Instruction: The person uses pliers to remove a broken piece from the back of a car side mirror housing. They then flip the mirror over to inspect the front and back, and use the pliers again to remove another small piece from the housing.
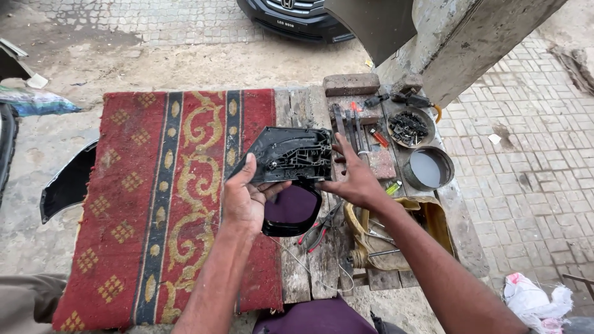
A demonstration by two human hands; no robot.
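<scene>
I hold a black plastic car side-mirror assembly point(289, 154) above a red patterned rug point(154, 204). My left hand point(246, 196) grips its lower left edge, thumb up against the ribbed black bracket. My right hand point(354, 179) clasps the right edge, fingers spread along the side. Below the bracket hangs the dark glossy mirror housing point(294, 210), partly hidden behind my left hand. Red-handled pliers point(320, 227) lie on the wooden planks just under my right wrist.
A row of hand tools point(349, 127), a round tin of small dark parts point(407, 128) and a tin of grey liquid point(429, 168) sit at the right. An open tool bag point(396, 238) lies below them. A brick point(351, 83), a black panel point(68, 182) and a parked car point(291, 18) surround the bench.
</scene>
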